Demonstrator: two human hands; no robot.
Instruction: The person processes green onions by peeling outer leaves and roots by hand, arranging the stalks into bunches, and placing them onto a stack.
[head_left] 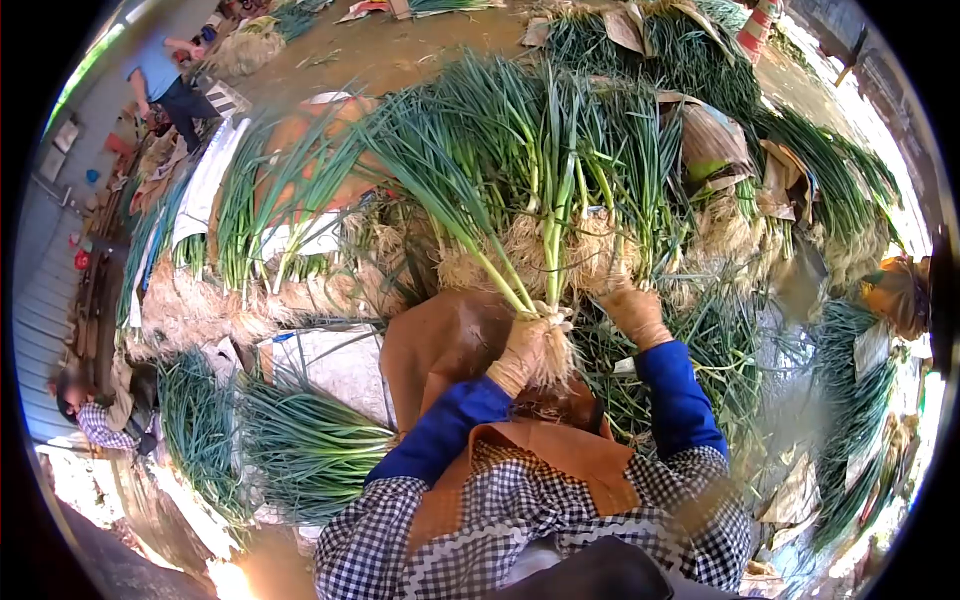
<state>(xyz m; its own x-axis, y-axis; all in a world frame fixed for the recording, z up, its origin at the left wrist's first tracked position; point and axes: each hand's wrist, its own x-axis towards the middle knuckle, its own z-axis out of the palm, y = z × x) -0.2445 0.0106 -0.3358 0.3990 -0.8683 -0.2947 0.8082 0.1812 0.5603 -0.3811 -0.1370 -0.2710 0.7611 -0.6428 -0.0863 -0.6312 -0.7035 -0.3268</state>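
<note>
My left hand (524, 352), in what looks like a tan glove, is closed around the lower stems of a few green onions (553, 255). Their pale roots (556, 362) hang below the fist, and the leaves fan upward and away from me. My right hand (637, 313) reaches to the root ends of the piled green onions (605, 240) just ahead. Its fingertips blend in with the tangled roots, so whether they grip anything is unclear. A brown sheet (430, 345) covers my lap beneath the left hand.
Laid bundles of green onions (310, 440) lie at my left. Loose leaves (720, 350) spread at my right. More bundles (680, 55) lie farther back, beside a red-and-white cone (760, 28). One person (170, 85) stands at far left; another person (105, 415) is lower left.
</note>
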